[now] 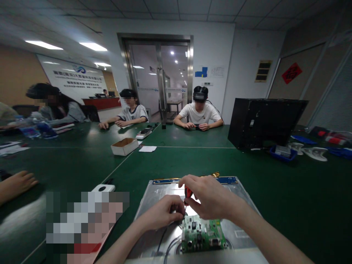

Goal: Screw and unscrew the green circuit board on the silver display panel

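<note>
My right hand (209, 196) grips a red-handled screwdriver (188, 193), its thin shaft pointing down to the upper left corner of a green circuit board (202, 233). Beside that corner my left hand (167, 212) has its fingers curled and pinched together near the shaft's tip; whatever lies between them is hidden. The board rests on a silver metal panel (242, 216), which has a narrow blue circuit strip (229, 180) along its far edge. Dark cables (170, 246) run across the panel to the left of the board.
An open cardboard box (125, 148) and a white paper (147, 149) lie ahead on the green table (181, 157). A black monitor-like case (264, 123) and a blue tray (283, 153) stand at right. Another person's hand (19, 185) is at left. Several people sit around.
</note>
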### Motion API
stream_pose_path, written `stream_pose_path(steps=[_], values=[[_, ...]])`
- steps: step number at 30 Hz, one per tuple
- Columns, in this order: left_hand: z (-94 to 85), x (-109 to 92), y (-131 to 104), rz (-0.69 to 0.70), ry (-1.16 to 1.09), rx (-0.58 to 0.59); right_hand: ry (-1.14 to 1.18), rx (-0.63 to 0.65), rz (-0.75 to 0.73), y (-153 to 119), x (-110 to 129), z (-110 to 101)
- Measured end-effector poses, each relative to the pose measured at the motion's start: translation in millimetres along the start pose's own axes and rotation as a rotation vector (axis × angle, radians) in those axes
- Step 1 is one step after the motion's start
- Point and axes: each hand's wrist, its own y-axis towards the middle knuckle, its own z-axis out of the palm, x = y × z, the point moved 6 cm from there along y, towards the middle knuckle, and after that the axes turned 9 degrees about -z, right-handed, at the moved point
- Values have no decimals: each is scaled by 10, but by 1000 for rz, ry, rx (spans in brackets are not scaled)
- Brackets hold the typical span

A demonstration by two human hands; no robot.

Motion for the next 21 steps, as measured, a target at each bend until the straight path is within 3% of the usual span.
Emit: stream_pose_path(steps=[7, 21], values=[[-19, -86, -31, 5, -10, -4, -95, -9, -4, 17, -28, 21], [2, 13, 24, 1, 9, 8, 48, -10, -2, -4, 1, -3]])
